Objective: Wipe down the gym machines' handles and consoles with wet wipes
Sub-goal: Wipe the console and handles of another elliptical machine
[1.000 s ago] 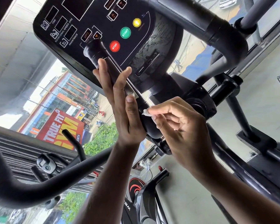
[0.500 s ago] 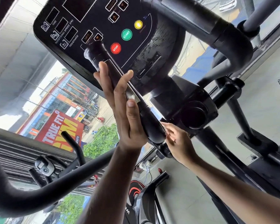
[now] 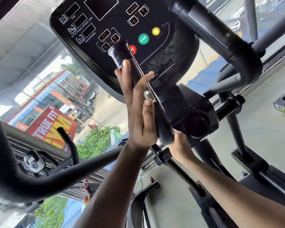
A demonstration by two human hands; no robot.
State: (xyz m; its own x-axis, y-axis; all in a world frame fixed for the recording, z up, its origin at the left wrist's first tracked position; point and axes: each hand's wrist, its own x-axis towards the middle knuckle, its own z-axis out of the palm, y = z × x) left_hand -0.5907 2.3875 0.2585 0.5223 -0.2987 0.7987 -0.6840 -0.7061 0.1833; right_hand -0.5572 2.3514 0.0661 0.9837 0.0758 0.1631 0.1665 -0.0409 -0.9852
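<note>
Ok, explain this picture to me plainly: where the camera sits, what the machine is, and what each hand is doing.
The camera sits on the person's head and looks at their own hands, so the view is tilted. The black panel at the top is the machine's console, with a green START button, a yellow button and a half-hidden red one. The dark bar slanting across it is a handle. The left hand lies flat along that handle, fingers straight, steadying it. The right hand reaches behind the handle's lower end, mostly hidden; no wipe shows there, so its grip cannot be judged. Through the window stands a red gym sign.
</note>
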